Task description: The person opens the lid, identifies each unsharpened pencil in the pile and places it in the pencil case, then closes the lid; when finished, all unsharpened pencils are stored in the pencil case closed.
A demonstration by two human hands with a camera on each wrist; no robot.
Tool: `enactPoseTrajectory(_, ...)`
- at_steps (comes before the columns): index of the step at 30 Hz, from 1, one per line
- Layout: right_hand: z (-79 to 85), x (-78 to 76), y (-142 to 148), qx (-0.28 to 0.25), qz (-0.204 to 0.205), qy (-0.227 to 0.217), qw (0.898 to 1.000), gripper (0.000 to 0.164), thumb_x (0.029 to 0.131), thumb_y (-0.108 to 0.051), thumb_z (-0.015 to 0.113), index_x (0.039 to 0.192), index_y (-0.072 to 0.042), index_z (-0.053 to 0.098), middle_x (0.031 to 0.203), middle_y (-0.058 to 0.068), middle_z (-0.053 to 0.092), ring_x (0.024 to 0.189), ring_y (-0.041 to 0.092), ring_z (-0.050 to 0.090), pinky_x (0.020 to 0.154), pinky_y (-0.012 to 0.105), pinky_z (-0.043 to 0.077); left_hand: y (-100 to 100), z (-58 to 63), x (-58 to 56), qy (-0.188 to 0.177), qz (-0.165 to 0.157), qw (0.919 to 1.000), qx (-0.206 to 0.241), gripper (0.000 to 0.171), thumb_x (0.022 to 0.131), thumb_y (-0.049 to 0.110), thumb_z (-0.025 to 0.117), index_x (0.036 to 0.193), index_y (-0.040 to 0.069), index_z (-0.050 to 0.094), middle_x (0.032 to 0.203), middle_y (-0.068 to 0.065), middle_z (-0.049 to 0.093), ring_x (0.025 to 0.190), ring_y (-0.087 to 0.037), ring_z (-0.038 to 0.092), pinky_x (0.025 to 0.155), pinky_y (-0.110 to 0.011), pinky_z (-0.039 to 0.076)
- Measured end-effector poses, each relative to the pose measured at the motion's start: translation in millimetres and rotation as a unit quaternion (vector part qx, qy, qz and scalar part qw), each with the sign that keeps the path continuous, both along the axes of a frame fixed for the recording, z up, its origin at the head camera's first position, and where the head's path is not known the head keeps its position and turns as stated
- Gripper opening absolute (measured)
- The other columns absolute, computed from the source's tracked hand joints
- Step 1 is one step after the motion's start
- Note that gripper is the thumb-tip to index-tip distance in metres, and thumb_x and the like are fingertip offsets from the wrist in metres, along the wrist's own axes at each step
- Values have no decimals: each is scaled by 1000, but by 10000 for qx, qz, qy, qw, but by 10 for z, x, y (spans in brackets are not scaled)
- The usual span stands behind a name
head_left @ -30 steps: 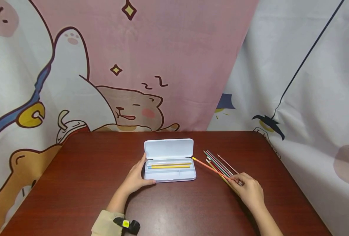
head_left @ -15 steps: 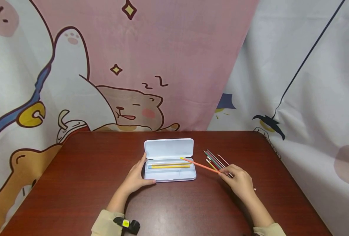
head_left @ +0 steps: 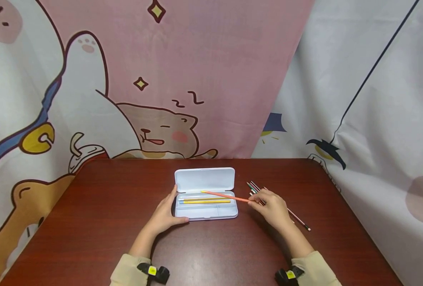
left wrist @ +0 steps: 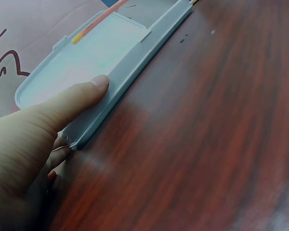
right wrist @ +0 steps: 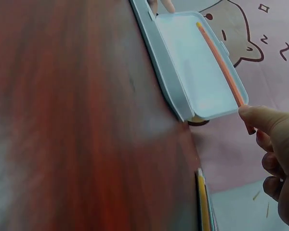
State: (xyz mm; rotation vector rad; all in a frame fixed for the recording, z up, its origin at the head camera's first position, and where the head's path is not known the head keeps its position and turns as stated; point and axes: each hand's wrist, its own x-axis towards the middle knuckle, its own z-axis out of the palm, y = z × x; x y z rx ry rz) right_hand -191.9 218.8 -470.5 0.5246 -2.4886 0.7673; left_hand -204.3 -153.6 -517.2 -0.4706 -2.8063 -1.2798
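Observation:
A white pencil case lies with its lid raised, holding yellow pencils in its back compartment. My left hand grips the case's left end; in the left wrist view its thumb lies against the front wall and its fingers are partly hidden behind the end. My right hand pinches an orange pencil near one end, between thumb and forefinger. The pencil's yellow end points left over the case's back compartment. In the right wrist view the orange pencil overlaps the inside of the lid.
Several loose pencils lie on the dark red-brown table right of the case, partly covered by my right hand. A cloth with cartoon animals hangs behind the table.
My right hand has moved left from the loose pencils with the orange pencil, bringing its yellow end over the case. My left hand stays at the case's left end.

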Motion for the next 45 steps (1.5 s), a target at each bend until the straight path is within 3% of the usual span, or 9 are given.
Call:
enactPoseTrajectory(4,2,-95,-106,11,254,29,9997,14,71,-18,85,78,-23,73,69,-20,49,61,7,48,66,32,46,1,13,7,-18,-14,10000,16,126,61,48,88,155,11,11,148,-16,38,137,-35,28,108,-55,23)
enactPoseTrajectory(9,-15,-195,-222,13,475,-31,9989,14,71,-17,84,77,-22,73,67,-21,47,60,1,44,51,23,34,7,22,8,-44,17,10000,-11,127,61,47,89,155,13,11,148,-14,38,138,-35,28,108,-55,23)
enactPoseTrajectory(25,-106,-406,-541,248,725,-556,9955,10,74,-23,83,78,-24,74,70,-20,52,62,1,47,54,23,37,-6,14,7,-127,39,9999,49,127,60,48,88,155,15,11,154,-13,28,138,-34,26,108,-54,23)
enactPoseTrajectory(32,-162,-449,-621,418,719,-868,9928,8,76,-28,81,80,-27,74,70,-22,51,59,-1,44,51,23,36,-5,11,2,4,-2,9999,109,126,60,46,89,155,12,13,151,-17,31,136,-37,29,106,-57,25)
enactPoseTrajectory(45,-236,-490,-672,509,542,-1349,9881,10,74,-31,82,78,-32,73,68,-23,49,58,0,44,51,25,36,-8,21,14,-125,44,9999,97,126,61,46,89,155,14,12,150,-15,35,137,-37,28,107,-56,23)
